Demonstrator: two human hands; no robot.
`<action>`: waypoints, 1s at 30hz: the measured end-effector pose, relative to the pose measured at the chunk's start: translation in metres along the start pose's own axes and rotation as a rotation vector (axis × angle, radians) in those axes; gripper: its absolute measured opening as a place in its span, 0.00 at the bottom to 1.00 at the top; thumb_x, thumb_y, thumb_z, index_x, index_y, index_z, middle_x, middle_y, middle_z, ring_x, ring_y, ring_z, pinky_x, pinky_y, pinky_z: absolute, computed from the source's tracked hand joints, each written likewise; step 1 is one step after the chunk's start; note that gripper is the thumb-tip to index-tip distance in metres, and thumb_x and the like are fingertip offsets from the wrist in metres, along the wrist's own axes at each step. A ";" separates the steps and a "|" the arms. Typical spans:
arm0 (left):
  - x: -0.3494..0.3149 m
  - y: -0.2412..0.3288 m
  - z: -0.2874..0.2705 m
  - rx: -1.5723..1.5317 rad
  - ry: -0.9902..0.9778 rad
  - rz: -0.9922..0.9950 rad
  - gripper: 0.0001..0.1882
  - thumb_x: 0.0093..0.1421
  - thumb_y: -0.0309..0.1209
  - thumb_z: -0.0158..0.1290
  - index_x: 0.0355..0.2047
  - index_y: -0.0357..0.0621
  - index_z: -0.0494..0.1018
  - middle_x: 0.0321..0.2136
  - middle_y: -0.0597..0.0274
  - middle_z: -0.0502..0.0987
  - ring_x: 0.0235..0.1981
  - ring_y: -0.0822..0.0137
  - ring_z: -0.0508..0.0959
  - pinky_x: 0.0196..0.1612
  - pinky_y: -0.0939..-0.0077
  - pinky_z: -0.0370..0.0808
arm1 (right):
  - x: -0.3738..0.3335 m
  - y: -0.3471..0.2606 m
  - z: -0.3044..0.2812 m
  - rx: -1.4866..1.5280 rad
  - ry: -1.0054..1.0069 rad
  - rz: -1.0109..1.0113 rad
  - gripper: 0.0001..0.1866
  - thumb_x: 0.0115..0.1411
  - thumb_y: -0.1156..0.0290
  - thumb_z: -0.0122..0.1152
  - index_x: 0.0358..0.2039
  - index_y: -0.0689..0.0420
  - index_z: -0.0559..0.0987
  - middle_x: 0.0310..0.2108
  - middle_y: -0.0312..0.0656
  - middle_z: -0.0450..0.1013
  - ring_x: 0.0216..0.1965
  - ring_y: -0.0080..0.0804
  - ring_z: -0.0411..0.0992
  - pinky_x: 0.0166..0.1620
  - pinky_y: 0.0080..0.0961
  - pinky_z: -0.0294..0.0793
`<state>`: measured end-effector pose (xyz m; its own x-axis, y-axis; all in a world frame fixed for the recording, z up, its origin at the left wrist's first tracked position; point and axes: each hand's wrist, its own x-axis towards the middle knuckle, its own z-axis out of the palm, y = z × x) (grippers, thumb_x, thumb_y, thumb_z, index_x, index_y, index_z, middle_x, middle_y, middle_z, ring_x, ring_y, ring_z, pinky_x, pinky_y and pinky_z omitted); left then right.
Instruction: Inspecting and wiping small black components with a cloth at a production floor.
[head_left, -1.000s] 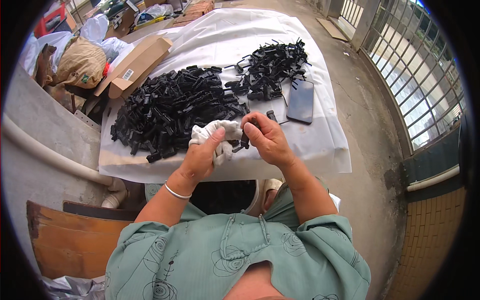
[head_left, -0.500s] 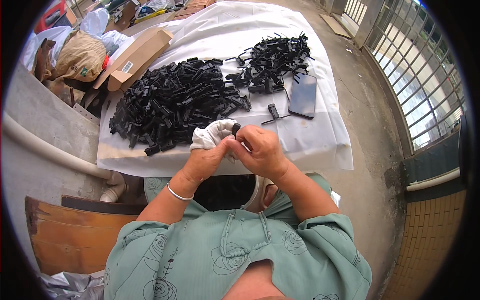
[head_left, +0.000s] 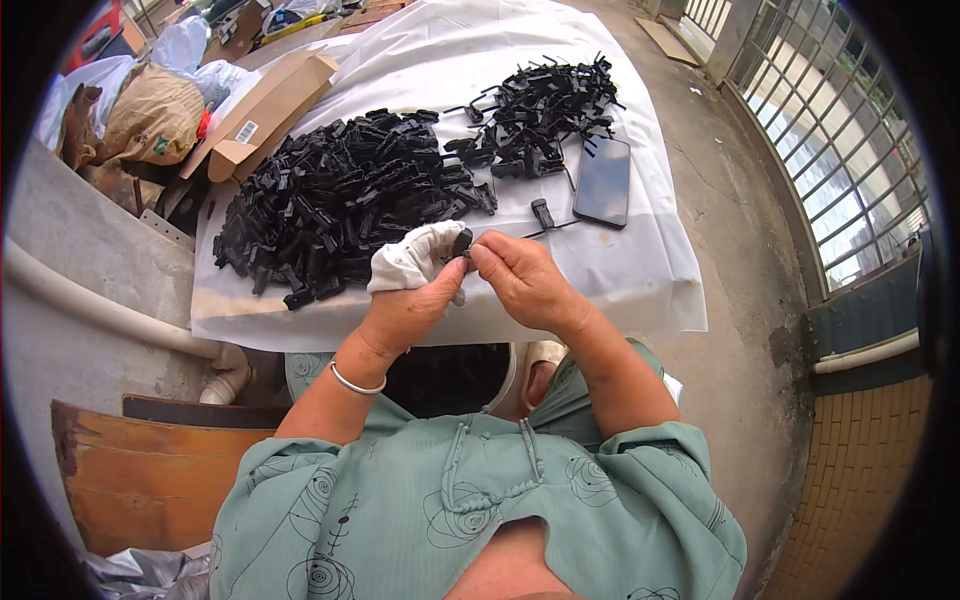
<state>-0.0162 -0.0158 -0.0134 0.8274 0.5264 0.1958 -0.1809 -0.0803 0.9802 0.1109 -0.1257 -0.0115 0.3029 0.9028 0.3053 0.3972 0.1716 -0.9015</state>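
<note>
My left hand (head_left: 412, 305), its fingers covered by a white cloth glove (head_left: 408, 258) and its thumb bare, is closed on a small black plastic part (head_left: 462, 242) over the table's near edge. Against that part my right hand (head_left: 530, 285) is pinched, thumb and forefinger together; what lies between those fingertips is too small to name. Just beyond the hands, at left, spreads a large heap of black plastic parts (head_left: 350, 190). A smaller heap of black parts with thin prongs (head_left: 555, 110) lies farther right. One pronged black part (head_left: 542, 213) rests alone before it.
A dark-screened phone (head_left: 603, 185) lies right of the smaller heap on the white sheet (head_left: 650, 270) covering the table. A long cardboard box (head_left: 270, 110) and bags (head_left: 155, 115) stand at the far left. Below the table's edge, a dark-filled round container (head_left: 450, 380) sits between my legs.
My right hand has drawn slightly back from the part, so more of it shows. Both hands have shifted a little left and away from me, and the view has tilted slightly.
</note>
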 end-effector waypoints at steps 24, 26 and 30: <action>0.010 0.008 -0.002 -0.221 0.038 -0.150 0.15 0.62 0.25 0.43 0.49 0.39 0.61 0.29 0.66 0.71 0.20 0.83 0.64 0.22 0.88 0.63 | 0.001 0.012 -0.013 -0.063 0.143 -0.213 0.06 0.50 0.76 0.62 0.30 0.61 0.76 0.16 0.33 0.65 0.18 0.17 0.60 0.22 0.16 0.60; 0.007 0.009 -0.001 0.129 -0.072 -0.099 0.17 0.62 0.26 0.40 0.52 0.38 0.60 0.28 0.65 0.72 0.19 0.82 0.65 0.21 0.88 0.63 | 0.003 0.013 -0.013 -0.052 0.151 -0.274 0.07 0.49 0.76 0.63 0.30 0.60 0.76 0.16 0.31 0.64 0.18 0.16 0.58 0.21 0.15 0.58; 0.002 0.024 -0.001 -0.184 -0.319 -0.231 0.20 0.59 0.27 0.39 0.52 0.36 0.60 0.25 0.67 0.71 0.19 0.82 0.65 0.21 0.89 0.63 | -0.001 0.005 -0.011 0.160 0.138 -0.027 0.09 0.50 0.75 0.65 0.31 0.57 0.74 0.17 0.26 0.60 0.19 0.13 0.54 0.22 0.13 0.56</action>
<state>-0.0193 -0.0155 0.0104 0.9749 0.2228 -0.0008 -0.0396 0.1767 0.9835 0.1222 -0.1295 -0.0132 0.4142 0.8363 0.3593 0.2678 0.2653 -0.9262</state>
